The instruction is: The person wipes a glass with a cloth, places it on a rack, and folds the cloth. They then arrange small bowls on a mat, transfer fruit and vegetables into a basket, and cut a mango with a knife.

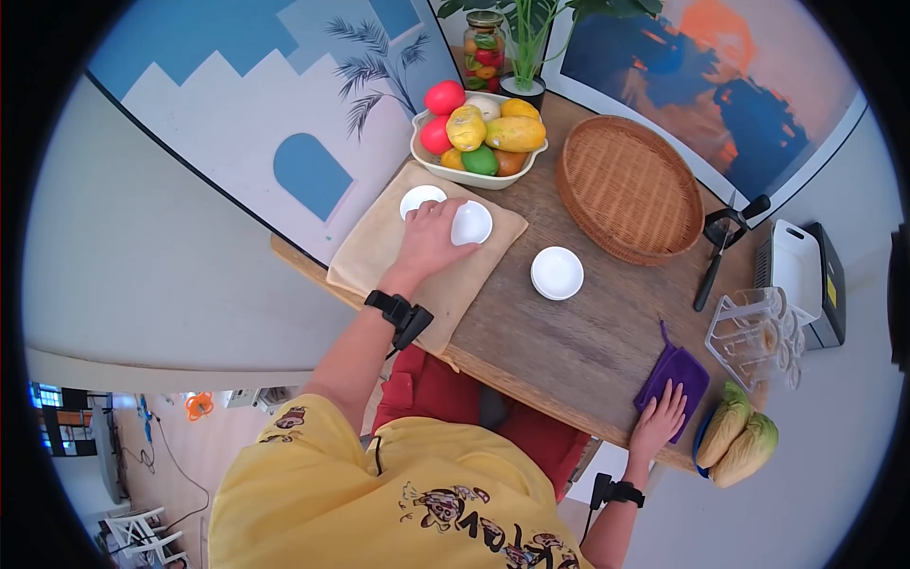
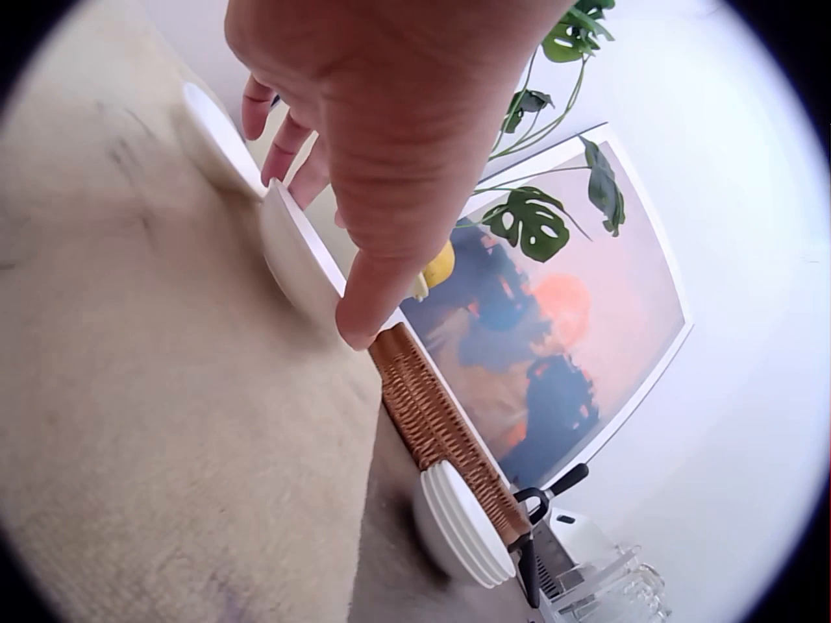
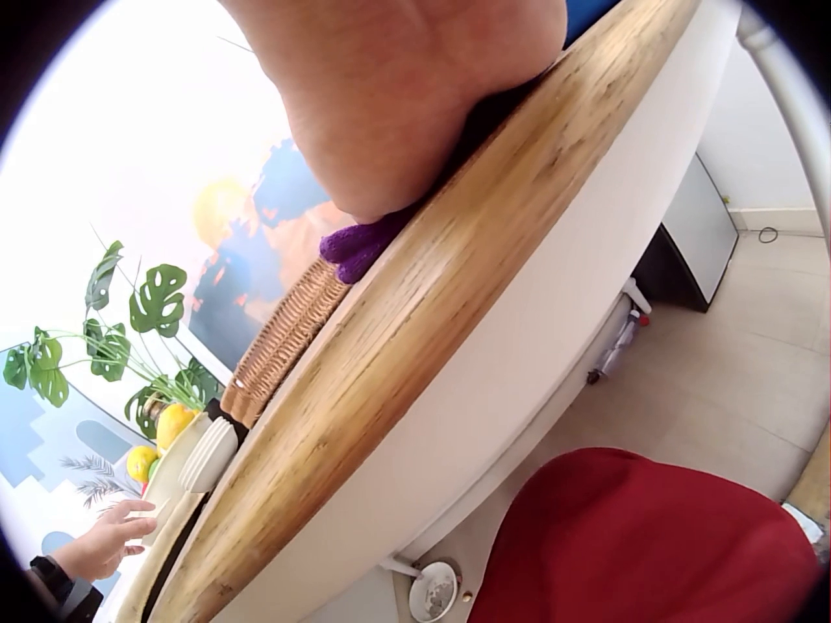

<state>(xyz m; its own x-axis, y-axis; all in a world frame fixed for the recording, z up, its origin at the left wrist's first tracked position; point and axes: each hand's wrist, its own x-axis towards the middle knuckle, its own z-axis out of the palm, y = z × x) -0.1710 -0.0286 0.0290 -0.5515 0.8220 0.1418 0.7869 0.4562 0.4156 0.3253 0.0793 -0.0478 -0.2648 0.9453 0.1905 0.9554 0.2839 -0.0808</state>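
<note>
My left hand [image 1: 438, 239] spans a small white bowl [image 1: 471, 224] over the beige cloth [image 1: 379, 232]. In the left wrist view the thumb is at the near rim of this bowl [image 2: 301, 266] and the fingers reach to its far side. Just beyond it on the cloth sits a second white bowl [image 1: 420, 199], partly behind the fingers. A stack of white bowls [image 1: 557, 273] stands on the bare wood to the right. At the table's front right, my right hand [image 1: 658, 421] lies with straight fingers on a folded purple cloth [image 1: 684, 372].
At the back a cream dish [image 1: 500, 180] holds fruit, beside a jar [image 1: 484, 52] and a potted plant [image 1: 526, 81]. A round wicker tray [image 1: 630, 188] leans back right. Black-handled scissors [image 1: 709, 275], a glass rack [image 1: 735, 356] and cabbages [image 1: 744, 446] line the right edge.
</note>
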